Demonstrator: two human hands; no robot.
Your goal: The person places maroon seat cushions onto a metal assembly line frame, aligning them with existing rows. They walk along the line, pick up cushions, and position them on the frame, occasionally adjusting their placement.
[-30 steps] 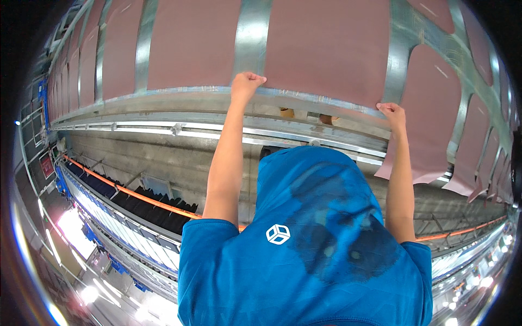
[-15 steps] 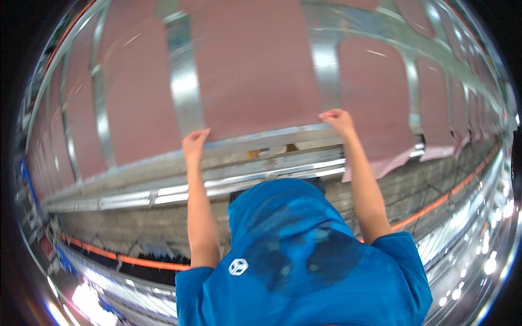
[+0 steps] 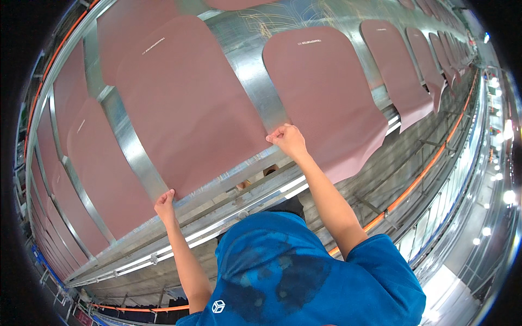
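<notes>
A large mauve sheet panel (image 3: 190, 103), rounded at its far end, lies flat on the long metal table (image 3: 261, 92). It looks like cut fabric and carries a small white print near its far edge. My left hand (image 3: 165, 207) pinches its near left corner at the table's edge. At the near right corner, my right hand (image 3: 288, 141) has thumb and fingers closed on the same panel. To the right lies another mauve panel (image 3: 331, 92), its near end drooping over the table's edge below my right forearm.
More mauve panels (image 3: 98, 163) lie in rows to the left and right, with bare metal strips between. A metal rail (image 3: 217, 231) runs along the table's near side. Behind it stretches an orange pipe (image 3: 410, 195); bright lamps (image 3: 509, 197) show at the right.
The view has turned, so the table now slants up to the right and looks sharper. Both hands remain at the panel's near corners.
</notes>
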